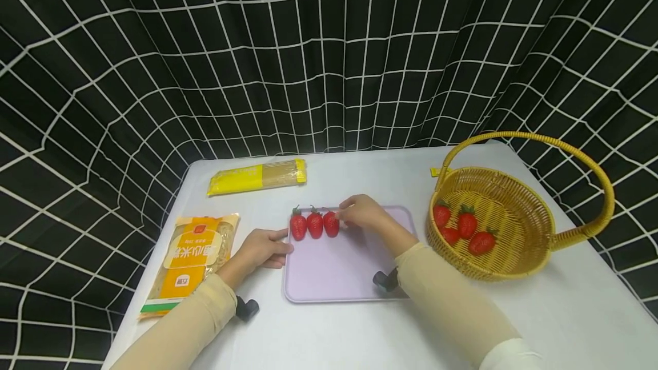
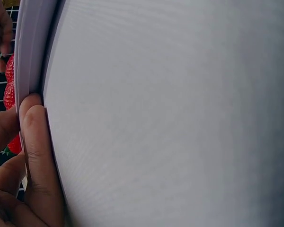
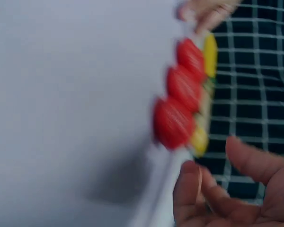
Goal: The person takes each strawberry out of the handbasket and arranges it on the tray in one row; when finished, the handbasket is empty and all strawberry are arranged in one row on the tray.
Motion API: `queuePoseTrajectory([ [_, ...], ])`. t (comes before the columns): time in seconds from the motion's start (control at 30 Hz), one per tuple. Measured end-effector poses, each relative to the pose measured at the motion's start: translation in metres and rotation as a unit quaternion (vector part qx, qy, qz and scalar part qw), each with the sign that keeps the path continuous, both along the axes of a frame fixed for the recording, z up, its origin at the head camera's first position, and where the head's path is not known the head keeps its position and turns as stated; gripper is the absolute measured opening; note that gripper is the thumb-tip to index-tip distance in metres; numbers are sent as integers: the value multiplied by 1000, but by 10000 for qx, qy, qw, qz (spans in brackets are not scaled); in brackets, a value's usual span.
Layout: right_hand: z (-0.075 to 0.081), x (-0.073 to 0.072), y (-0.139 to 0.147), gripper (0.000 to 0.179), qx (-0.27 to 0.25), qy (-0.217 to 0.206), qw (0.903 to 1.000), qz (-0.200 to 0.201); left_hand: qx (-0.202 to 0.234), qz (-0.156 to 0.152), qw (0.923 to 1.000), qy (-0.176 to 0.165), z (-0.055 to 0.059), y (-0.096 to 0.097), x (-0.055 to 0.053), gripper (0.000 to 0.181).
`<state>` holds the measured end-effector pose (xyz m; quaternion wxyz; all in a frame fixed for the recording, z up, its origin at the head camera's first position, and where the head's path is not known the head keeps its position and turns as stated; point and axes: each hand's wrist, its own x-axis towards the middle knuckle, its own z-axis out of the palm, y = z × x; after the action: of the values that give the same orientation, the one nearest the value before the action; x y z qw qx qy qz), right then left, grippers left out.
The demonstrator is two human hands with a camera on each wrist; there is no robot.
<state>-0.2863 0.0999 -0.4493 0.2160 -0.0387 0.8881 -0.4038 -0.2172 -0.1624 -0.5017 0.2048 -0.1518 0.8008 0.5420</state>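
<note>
A lilac tray (image 1: 334,270) lies on the white table. Three red strawberries (image 1: 315,224) stand side by side in a row along its far left part, leaf ends pointing away. At the tray's left rim my left hand (image 1: 262,248) pinches the edge, with fingers (image 2: 35,156) along its outer side. My right hand (image 1: 364,213) hovers just right of the rightmost strawberry (image 1: 331,224). In the right wrist view its thumb and fingers are parted, with nothing between them, a small gap from the nearest strawberry (image 3: 173,124).
A yellow wicker basket (image 1: 534,198) with a tall handle stands at the right, with several strawberries (image 1: 466,224) inside. A yellow noodle pack (image 1: 257,177) lies at the back left. An orange-labelled food bag (image 1: 190,258) lies left of the tray. A black gridded curtain (image 1: 329,73) surrounds the table.
</note>
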Motion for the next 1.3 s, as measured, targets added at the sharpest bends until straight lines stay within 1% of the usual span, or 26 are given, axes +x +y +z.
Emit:
queuePoseTrajectory([
  [0.07,15,0,21,38,-345,-170,9990,213,3,-4,10000,4,0,0,0,62],
  [0.1,23,-1,35,39,-503,-264,9976,401,2,-5,10000,5,0,0,-1,62],
  [0.2,48,-4,82,44,-945,-635,9886,983,23,0,10000,3,-1,0,-1,62],
  [0.27,62,-7,117,50,-1012,-802,9835,1266,19,12,10000,-17,-2,0,-1,62],
  [0.33,74,-11,150,52,-999,-900,9819,1331,5,25,10000,-38,-3,0,0,62],
  [0.4,79,-15,183,50,-1012,-1006,9822,1221,-30,28,10000,-39,-3,0,-1,62],
  [0.43,80,-18,198,48,-997,-1041,9829,1142,-51,26,10000,-26,-3,0,-1,62],
  [0.5,77,-24,228,40,-1027,-1203,9837,860,-68,20,10000,8,-2,0,-2,62],
  [0.6,65,-34,268,28,-956,-1595,9813,495,-74,22,10000,33,-1,0,-2,62],
  [0.67,54,-38,289,21,-974,-1972,9751,275,-68,11,10000,30,-1,0,-2,61],
  [0.73,42,-40,306,22,-976,-2362,9665,222,-66,-8,10000,28,-1,0,-1,61],
  [0.83,25,-38,322,28,-1032,-2813,9539,192,-81,-49,10000,27,-2,0,-1,61],
  [0.9,16,-36,325,27,-969,-2918,9515,150,-84,-58,9999,26,-3,0,-1,62],
  [0.97,9,-34,323,23,-857,-2922,9524,120,-98,-65,9999,19,-4,1,-1,62],
  [1.07,5,-32,314,17,-605,-2919,9544,150,-121,-80,9999,18,-3,1,-2,62],
  [1.1,5,-32,310,17,-534,-2938,9542,166,-130,-84,9999,12,-2,2,-1,62],
  [1.23,10,-32,290,17,-329,-2892,9567,-19,-181,-107,9998,-21,0,3,0,63],
  [1.3,9,-33,283,17,-354,-2871,9572,-25,-171,-113,9998,-18,0,4,1,63],
])
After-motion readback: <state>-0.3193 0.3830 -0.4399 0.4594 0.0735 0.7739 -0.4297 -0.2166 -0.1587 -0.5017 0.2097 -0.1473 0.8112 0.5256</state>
